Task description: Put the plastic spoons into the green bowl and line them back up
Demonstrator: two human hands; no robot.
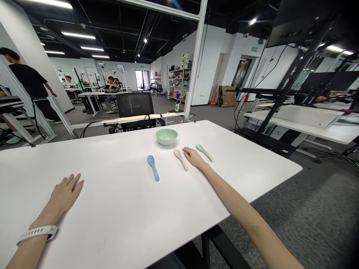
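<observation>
Rests empty, loosely open R hand [192, 155] betw. beige spoon [181, 160] & green spoon [205, 152] on bench [120, 220] — w/ empty L hand [64, 193] spread well apart.

- Wristband [37, 232]: white, curved strap with a row of narrow slots, encircling the left wrist [42, 221].
- Left hand [65, 192]: bare, just beyond the wristband.
- Right hand [193, 156], right forearm [238, 203]: bare, well to the right of the wristband.
</observation>
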